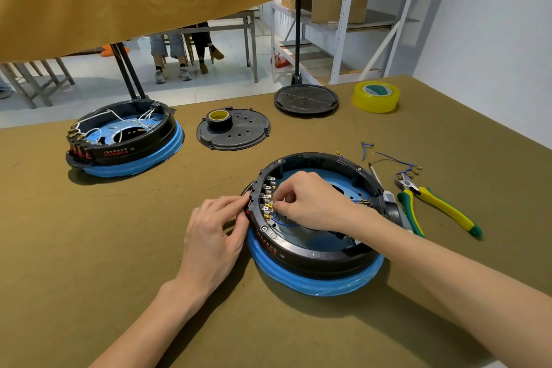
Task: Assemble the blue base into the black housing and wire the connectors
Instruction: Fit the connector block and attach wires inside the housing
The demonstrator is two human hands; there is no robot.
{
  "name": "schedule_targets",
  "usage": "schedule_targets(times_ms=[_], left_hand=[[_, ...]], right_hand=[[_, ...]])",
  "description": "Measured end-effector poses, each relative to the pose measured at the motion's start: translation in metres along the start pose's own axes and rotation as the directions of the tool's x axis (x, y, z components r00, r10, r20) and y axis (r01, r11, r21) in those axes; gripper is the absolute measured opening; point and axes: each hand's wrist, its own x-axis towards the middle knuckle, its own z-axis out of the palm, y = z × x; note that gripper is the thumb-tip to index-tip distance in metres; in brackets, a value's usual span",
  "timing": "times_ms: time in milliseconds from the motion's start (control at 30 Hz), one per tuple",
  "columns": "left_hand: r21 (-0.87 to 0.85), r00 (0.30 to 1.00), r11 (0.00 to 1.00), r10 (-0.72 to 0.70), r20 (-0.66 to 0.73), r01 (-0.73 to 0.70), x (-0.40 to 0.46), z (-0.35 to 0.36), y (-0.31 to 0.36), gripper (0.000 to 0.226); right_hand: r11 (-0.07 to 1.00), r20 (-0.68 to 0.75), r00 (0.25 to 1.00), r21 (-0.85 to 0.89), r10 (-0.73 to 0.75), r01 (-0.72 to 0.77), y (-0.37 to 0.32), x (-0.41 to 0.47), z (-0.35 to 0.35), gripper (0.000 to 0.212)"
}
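Observation:
A black ring housing sits on a blue base near the table's front centre. A row of metal terminals lines its left inner wall. My right hand reaches inside and pinches a blue wire's connector at those terminals; the blue wire loops below it. My left hand holds the housing's outer left wall, fingers curled against the switch block. A second black housing on its blue base, holding white wires, stands at the far left.
Green-and-yellow pliers, a screwdriver and loose blue wires lie right of the housing. Two black round covers lie behind, one bearing a black tape roll. A yellow tape roll sits far right.

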Motion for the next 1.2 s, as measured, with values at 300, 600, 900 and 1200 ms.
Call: schedule_targets(times_ms=[300, 600, 900, 1200], left_hand=[[-0.001, 1.000, 1.000, 0.014, 0.000, -0.014, 0.000, 0.000, 0.001, 0.038], [0.001, 1.000, 1.000, 0.017, 0.008, -0.017, -0.001, 0.000, 0.004, 0.039], [0.009, 0.999, 0.999, 0.040, -0.021, -0.040, -0.001, 0.001, 0.002, 0.038], [0.072, 0.998, 0.995, 0.064, -0.011, -0.063, -0.002, -0.001, 0.003, 0.042]], right_hand=[[1.000, 0.003, 1.000, 0.019, 0.016, -0.016, -0.002, -0.001, -0.002, 0.016], [0.999, 0.022, 1.000, 0.044, -0.001, 0.000, -0.003, 0.000, 0.001, 0.019], [0.999, -0.007, 0.999, -0.027, -0.035, 0.034, -0.008, 0.000, 0.007, 0.023], [0.999, -0.093, 0.995, 0.027, -0.023, 0.026, -0.009, -0.003, 0.008, 0.014]])
